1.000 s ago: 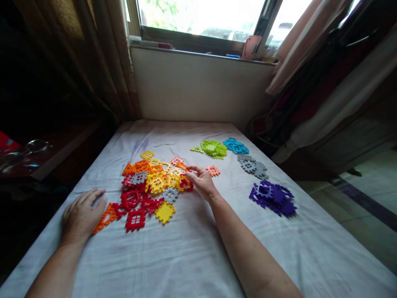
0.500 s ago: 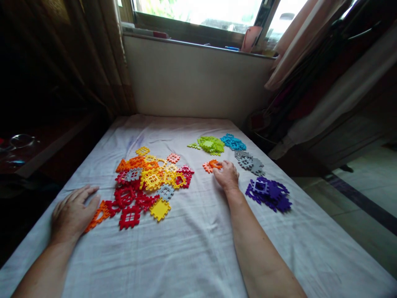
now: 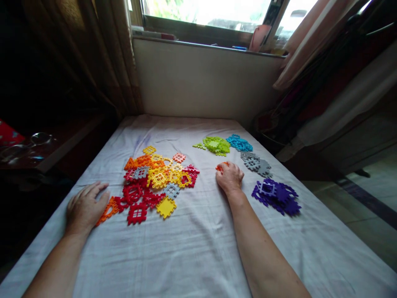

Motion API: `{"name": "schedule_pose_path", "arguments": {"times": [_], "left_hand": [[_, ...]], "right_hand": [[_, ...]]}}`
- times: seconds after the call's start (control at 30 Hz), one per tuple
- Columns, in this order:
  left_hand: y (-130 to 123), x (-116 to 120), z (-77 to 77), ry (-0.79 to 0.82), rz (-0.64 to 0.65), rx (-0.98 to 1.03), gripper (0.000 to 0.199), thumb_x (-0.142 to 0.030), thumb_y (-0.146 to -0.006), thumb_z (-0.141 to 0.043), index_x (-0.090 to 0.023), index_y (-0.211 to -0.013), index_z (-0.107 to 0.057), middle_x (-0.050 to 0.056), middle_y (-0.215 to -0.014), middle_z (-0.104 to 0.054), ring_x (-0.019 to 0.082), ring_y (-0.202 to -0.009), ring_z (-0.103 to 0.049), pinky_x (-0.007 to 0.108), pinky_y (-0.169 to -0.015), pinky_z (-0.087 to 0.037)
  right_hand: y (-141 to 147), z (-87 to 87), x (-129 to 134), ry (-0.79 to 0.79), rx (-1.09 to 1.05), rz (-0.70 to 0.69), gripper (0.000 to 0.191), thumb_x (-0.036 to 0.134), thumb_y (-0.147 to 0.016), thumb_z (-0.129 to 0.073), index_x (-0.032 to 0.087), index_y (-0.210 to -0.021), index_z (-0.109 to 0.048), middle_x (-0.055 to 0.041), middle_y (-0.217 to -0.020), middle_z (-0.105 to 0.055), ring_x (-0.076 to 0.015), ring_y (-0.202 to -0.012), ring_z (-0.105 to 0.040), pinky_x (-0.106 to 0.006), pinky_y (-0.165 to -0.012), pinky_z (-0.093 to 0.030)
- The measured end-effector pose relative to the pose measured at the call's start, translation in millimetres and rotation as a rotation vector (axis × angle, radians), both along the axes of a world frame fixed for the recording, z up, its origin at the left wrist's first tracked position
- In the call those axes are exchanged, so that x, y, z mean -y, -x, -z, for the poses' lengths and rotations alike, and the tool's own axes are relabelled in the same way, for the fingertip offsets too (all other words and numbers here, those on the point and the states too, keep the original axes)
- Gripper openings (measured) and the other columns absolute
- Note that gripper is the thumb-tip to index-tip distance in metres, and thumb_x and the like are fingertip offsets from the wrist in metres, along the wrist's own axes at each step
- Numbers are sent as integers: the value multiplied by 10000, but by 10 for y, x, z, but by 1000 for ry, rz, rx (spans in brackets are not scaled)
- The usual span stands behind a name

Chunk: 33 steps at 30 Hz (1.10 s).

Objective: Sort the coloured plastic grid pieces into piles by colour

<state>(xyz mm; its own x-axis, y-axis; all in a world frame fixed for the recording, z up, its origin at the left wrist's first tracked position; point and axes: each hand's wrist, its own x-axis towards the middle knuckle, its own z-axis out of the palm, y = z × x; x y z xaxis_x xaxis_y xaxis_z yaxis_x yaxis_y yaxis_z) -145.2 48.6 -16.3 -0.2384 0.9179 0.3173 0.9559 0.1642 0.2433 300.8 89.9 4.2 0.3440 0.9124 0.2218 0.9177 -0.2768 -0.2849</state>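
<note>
My left hand (image 3: pixel 86 208) lies flat on the bed sheet, fingers extended and thumb beside an orange triangular tile (image 3: pixel 109 209). My right hand (image 3: pixel 231 178) is curled over orange interlocking tiles (image 3: pixel 222 166), which show only in part at its fingertips. Between the hands spreads a mixed heap of notched plastic tiles: red window tiles (image 3: pixel 137 213), yellow tiles (image 3: pixel 158 178), orange ones (image 3: pixel 145 160), grey ones (image 3: pixel 171 191) and a solid yellow square (image 3: pixel 166 207). A salmon window tile (image 3: pixel 179 157) sits at the heap's far edge.
Sorted piles lie to the right on the white sheet (image 3: pixel 192 256): lime green tiles (image 3: pixel 217 145), blue tiles (image 3: pixel 240 143), grey tiles (image 3: pixel 252 162) and purple tiles (image 3: pixel 277 196). Beyond the far edge are a wall (image 3: pixel 204 80) and window sill. Eyeglasses (image 3: pixel 41 138) rest on a dark surface at left.
My right hand has closed further over the orange tiles, which now show less. My left hand stays beside the orange triangle. The whole view has shifted slightly.
</note>
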Motion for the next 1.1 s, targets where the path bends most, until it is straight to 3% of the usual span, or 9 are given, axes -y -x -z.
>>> {"name": "schedule_pose_path", "arguments": {"times": [0.13, 0.3, 0.57, 0.63, 0.77, 0.87, 0.97, 1.1], "left_hand": [[-25, 13, -9, -15, -6, 6, 511, -448, -853, -363, -177, -1116, -708, 140, -1309, -666, 297, -1221, -599, 468, -1058, -447], [-37, 26, -16, -9, -13, 21, 411, -390, -873, -428, -205, -1116, -703, 104, -1328, -663, 257, -1247, -581, 419, -1078, -424], [-46, 28, -19, 1, -13, 39, 380, -377, -864, -467, -230, -1121, -705, 99, -1346, -656, 265, -1261, -567, 427, -1090, -405], [-48, 34, -19, 3, 0, 32, 383, -373, -866, -464, -229, -1125, -705, 102, -1344, -654, 274, -1262, -567, 430, -1090, -404], [-64, 44, -30, -9, 11, 38, 409, -363, -860, -463, -197, -1142, -708, 108, -1343, -651, 291, -1256, -573, 443, -1089, -404], [-77, 43, -36, -14, 6, 48, 414, -370, -862, -463, -190, -1136, -716, 117, -1336, -654, 293, -1253, -578, 445, -1090, -407], [-89, 44, -34, -17, -6, 50, 400, -370, -868, -459, -209, -1124, -721, 110, -1330, -657, 291, -1254, -578, 451, -1092, -407], [-97, 46, -38, -12, -15, 51, 387, -370, -871, -459, -224, -1120, -717, 102, -1338, -654, 291, -1266, -571, 449, -1093, -403]], "right_hand": [[247, 6, -33, -113, -20, -173, 346, 294, -876, -570, 222, -1179, -720, -146, -1446, -533, -320, -1345, -436, -501, -1083, -340], [722, 46, 38, -8, -106, -492, 465, 461, -899, -600, 265, -1320, -632, -116, -1430, -560, -267, -1292, -513, -424, -1064, -396], [1190, -93, 379, 5, -188, -810, 240, 409, -904, -626, 250, -1038, -746, -54, -1140, -725, -188, -1044, -651, -289, -936, -477], [1247, -109, 366, -8, -203, -808, 221, 377, -924, -604, 245, -1027, -749, -54, -1133, -729, -180, -1039, -656, -282, -933, -480], [1298, -153, 208, 30, -160, -657, 257, 324, -947, -564, 244, -1126, -731, -68, -1163, -719, -195, -1075, -650, -298, -949, -478], [1354, -196, 85, 98, -93, -587, 348, 408, -911, -612, 240, -1201, -703, -85, -1185, -699, -223, -1081, -639, -316, -931, -483], [1435, -212, 37, 153, -48, -592, 350, 476, -864, -652, 227, -1094, -739, -97, -1166, -689, -246, -1068, -629, -335, -915, -485], [1495, -162, 64, 77, -112, -566, 260, 376, -828, -690, 226, -1036, -729, -90, -1149, -694, -237, -1074, -622, -343, -933, -481]]}}
